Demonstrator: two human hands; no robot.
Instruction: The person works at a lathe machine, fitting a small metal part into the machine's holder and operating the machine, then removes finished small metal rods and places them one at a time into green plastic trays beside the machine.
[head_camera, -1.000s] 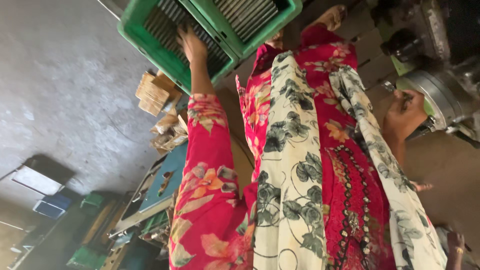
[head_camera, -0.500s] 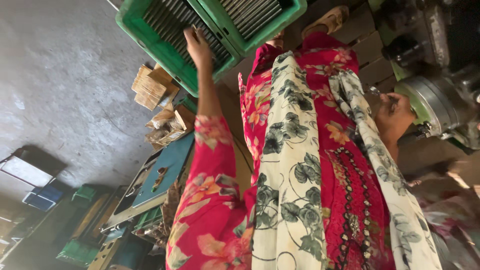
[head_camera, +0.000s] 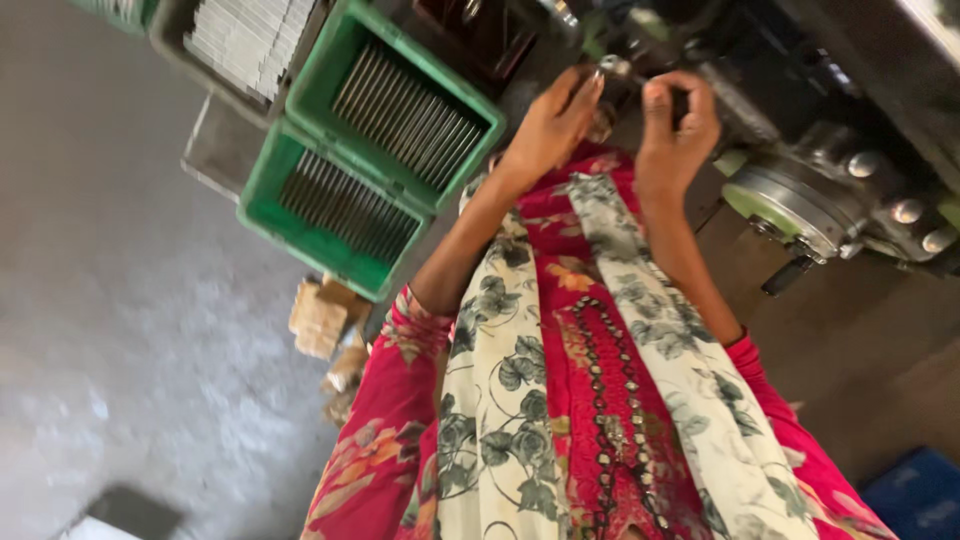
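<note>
My left hand (head_camera: 548, 128) is raised in front of me, its fingertips pinched on a small shiny metal piece (head_camera: 613, 68). Close beside it, my right hand (head_camera: 676, 122) has its fingers curled by the same piece, and blur hides whether it grips. Both hands are at the dark front of a machine (head_camera: 800, 200). To the left of my left arm stand two green crates (head_camera: 470, 130) (head_camera: 262, 175) filled with thin metal rods (head_camera: 400, 100). My red flowered sleeves and cream leaf-print scarf fill the lower middle.
A grey crate (head_camera: 170, 30) of pale rods stands at the top left. The machine has a green-rimmed metal disc (head_camera: 790, 205) and round bolts (head_camera: 905, 210). Small cardboard boxes (head_camera: 320, 320) lie on the concrete floor (head_camera: 120, 300). A blue object (head_camera: 920, 495) is at the bottom right.
My left hand has left the green crate and come across to meet my right hand at the machine. The view has swung towards the machine.
</note>
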